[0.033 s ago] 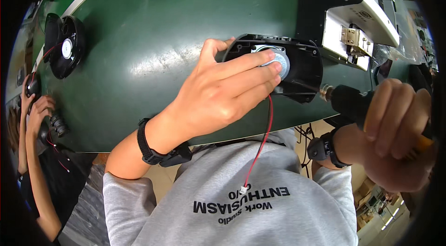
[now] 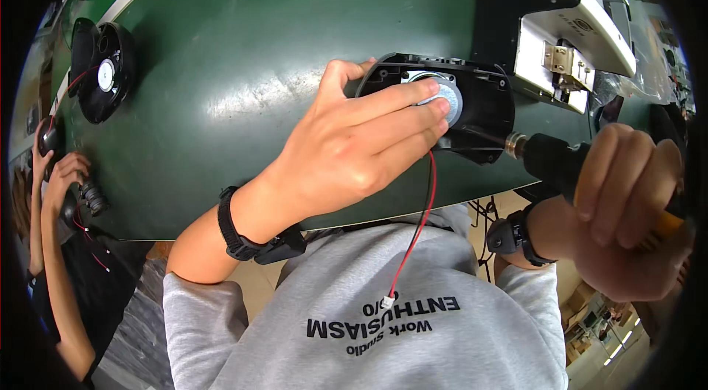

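A black plastic speaker housing lies hollow side up on the green table, with a round silver-backed speaker inside it. My left hand holds them steady: its fingertips press on the speaker's back, while the thumb reaches the housing's far left edge. From the housing's near side a red and black wire hangs over the table edge, ending in a small white plug against my shirt. At the right, my right hand is wrapped round a black and yellow power screwdriver. Its chuck is beside the housing's near right corner; the bit points toward the speaker.
A white and black machine with a metal block stands at the back right, plastic bags beyond it. Another open black housing with a speaker stands at the far left. Near it, a co-worker's hands handle a dark rounded part.
The screwdriver has shifted very slightly left, toward the housing. The housing and speaker have moved a hair to the right; my left hand keeps the same hold.
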Demonstrator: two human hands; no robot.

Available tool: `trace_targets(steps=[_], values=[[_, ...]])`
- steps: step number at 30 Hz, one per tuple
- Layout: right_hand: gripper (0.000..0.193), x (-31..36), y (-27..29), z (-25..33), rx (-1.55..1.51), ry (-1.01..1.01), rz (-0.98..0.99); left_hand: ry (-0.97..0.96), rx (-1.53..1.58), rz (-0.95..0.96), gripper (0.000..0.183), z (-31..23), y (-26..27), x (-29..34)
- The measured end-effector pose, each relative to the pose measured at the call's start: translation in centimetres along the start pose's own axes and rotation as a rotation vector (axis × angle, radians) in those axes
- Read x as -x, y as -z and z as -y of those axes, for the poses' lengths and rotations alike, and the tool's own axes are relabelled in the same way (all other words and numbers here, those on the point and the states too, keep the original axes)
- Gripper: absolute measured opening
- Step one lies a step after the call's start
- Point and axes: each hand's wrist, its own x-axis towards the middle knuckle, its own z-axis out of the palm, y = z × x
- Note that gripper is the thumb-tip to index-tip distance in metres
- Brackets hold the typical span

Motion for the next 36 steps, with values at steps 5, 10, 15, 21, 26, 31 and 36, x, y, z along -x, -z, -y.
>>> trace_targets(steps=[5, 10, 15, 21, 26, 31, 36], values=[[0.039, -0.7, 0.0, -3.9, -0.036, 0.319, 0.002, -0.006, 0.004, -0.021, 0.033, 0.2, -0.1, -0.1], [0.042, -1.0, -0.1, -5.4, -0.067, 0.373, 0.026, -0.002, 0.027, -0.047, 0.032, 0.3, -0.4, 0.0], [0.042, -0.7, 0.4, -6.2, -0.029, 0.464, 0.023, -0.005, 0.022, -0.047, 0.031, 0.1, -0.5, -0.2], [0.041, -0.7, 0.4, -5.7, 0.077, 0.439, 0.098, -0.008, -0.001, -0.074, 0.029, -0.1, -0.8, -0.2], [0.038, -0.7, -1.2, -6.0, 0.053, 0.450, -0.020, -0.017, -0.051, -0.104, 0.025, -0.2, -1.1, -0.1], [0.036, -1.0, -1.0, -6.9, -0.017, 0.468, -0.026, -0.015, -0.075, -0.097, 0.023, -0.2, -1.3, -0.1], [0.024, -1.6, -1.3, -6.4, -0.047, 0.416, 0.006, -0.015, -0.029, -0.100, 0.028, 0.0, -1.0, -0.4]])
